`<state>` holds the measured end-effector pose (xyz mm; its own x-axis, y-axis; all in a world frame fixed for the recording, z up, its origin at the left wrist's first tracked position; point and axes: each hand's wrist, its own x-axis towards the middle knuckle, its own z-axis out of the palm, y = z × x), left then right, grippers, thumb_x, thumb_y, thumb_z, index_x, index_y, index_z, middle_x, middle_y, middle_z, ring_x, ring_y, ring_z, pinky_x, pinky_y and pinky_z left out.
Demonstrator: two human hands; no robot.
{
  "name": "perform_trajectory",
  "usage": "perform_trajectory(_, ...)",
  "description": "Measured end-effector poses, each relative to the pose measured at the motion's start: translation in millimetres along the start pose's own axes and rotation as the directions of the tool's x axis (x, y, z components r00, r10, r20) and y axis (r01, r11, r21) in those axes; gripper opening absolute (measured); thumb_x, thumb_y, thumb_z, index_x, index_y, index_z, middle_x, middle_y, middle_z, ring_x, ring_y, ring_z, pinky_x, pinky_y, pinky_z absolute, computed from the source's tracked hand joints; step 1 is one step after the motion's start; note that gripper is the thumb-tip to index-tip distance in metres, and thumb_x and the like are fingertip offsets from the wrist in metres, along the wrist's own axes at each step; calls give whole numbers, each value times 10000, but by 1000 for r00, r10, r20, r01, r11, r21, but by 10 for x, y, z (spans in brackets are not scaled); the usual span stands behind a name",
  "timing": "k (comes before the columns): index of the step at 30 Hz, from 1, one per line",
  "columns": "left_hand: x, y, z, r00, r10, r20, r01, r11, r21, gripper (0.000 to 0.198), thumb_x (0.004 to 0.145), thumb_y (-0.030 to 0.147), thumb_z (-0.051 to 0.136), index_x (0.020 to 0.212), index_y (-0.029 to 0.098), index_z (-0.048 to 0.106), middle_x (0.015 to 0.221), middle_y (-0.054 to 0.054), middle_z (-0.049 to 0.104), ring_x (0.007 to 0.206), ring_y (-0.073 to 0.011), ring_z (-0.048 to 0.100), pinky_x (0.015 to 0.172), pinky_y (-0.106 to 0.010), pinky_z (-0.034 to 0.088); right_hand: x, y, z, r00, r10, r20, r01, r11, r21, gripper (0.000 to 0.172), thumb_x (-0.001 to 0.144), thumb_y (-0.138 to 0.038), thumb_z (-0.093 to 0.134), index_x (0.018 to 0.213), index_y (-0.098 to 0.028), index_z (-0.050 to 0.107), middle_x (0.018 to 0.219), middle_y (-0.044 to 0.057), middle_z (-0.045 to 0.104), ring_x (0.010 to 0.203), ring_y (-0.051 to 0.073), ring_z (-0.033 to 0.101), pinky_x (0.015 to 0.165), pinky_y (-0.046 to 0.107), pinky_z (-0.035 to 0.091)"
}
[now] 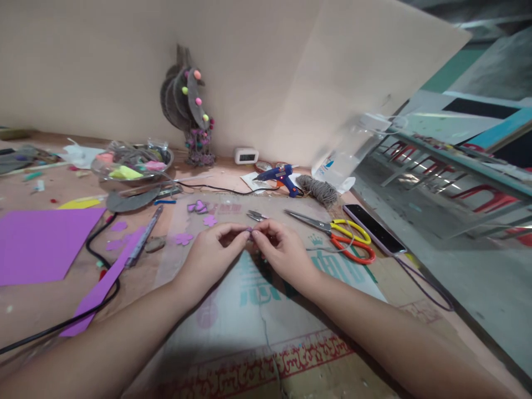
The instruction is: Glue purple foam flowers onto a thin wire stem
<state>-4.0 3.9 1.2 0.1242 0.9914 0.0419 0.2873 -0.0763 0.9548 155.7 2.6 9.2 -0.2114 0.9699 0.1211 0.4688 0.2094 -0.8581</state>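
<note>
My left hand [220, 249] and my right hand [285, 252] meet over the middle of the printed plastic sheet [344, 316], thumbs and forefingers pinched together. Between the fingertips is a small dark purple piece [250, 230], mostly hidden, its kind not clear. Just beyond the hands lie thread snips [256, 216]. To the left are purple flower cutouts [184, 239] and a small stack of darker-edged petal shapes [197, 207]. Scissors [332, 226] with yellow and orange handles lie partly open right of my right hand.
A blue glue gun [279, 176] and grey yarn [318, 190] lie at the back. Left are purple sheet [45, 244], a pen [144, 237], a black cable [102, 228] and a filled bowl [132, 163]. A phone [374, 228] lies near the table's right edge.
</note>
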Motion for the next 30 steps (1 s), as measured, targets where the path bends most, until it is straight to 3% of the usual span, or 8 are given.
perform_trajectory(8, 11, -53, -11, 998, 68, 12, -68, 997, -33, 234, 833, 358, 564, 925, 210, 721, 939, -39, 745, 882, -213, 662, 796, -314, 484, 9, 1, -40, 997, -41, -67, 40, 999, -14, 163, 865, -342, 535, 942, -201, 560, 721, 0, 585, 594, 122, 525, 564, 248, 415)
perform_trajectory(14, 0, -46, 0, 1000, 19, 0, -19, 1000, -24, 215, 814, 348, 592, 917, 205, 714, 951, -46, 741, 894, -217, 657, 811, -327, 483, 21, 7, -72, 993, -116, -34, 110, 983, -145, 125, 842, -310, 568, 795, -198, 599, 698, 2, 601, 619, 129, 530, 593, 256, 406)
perform_trajectory(19, 19, -79, 9, 999, -11, 31, 14, 993, -118, 239, 793, 352, 623, 974, 212, 693, 1008, -49, 726, 920, -206, 654, 820, -316, 484, 16, -21, -68, 993, -109, -54, 101, 985, -137, 138, 851, -266, 545, 754, -191, 610, 662, 0, 600, 616, 131, 538, 596, 255, 410)
perform_trajectory(22, 39, -94, 12, 999, -14, 33, 18, 991, -131, 231, 790, 373, 622, 918, 195, 693, 932, -56, 731, 850, -205, 661, 771, -316, 492, 23, -32, -70, 996, -65, -62, 62, 996, -60, 149, 860, -288, 524, 784, -193, 611, 666, 1, 593, 596, 126, 533, 568, 251, 414)
perform_trajectory(24, 48, -97, 9, 1000, -22, 18, 24, 992, -125, 226, 785, 375, 625, 893, 188, 694, 903, -57, 732, 823, -203, 662, 752, -313, 491, 37, -28, -74, 999, 14, -39, -11, 997, 78, 155, 865, -327, 513, 860, -193, 592, 691, -4, 587, 542, 106, 516, 512, 237, 414)
perform_trajectory(27, 52, -99, 1, 1000, -24, 0, 24, 993, -116, 217, 779, 367, 631, 888, 191, 696, 898, -53, 731, 815, -200, 661, 741, -306, 487, 65, -11, -77, 988, 137, 77, -154, 939, 308, 245, 822, -352, 570, 1003, -195, 515, 753, -19, 585, 436, 57, 459, 415, 205, 396)
perform_trajectory(30, 55, -101, -1, 1000, -22, -8, 21, 995, -102, 210, 782, 361, 628, 895, 195, 690, 902, -49, 728, 824, -199, 658, 738, -302, 484, 73, -1, -72, 970, 175, 169, -229, 892, 390, 332, 772, -301, 623, 1047, -198, 468, 725, -37, 592, 409, 42, 441, 381, 180, 383)
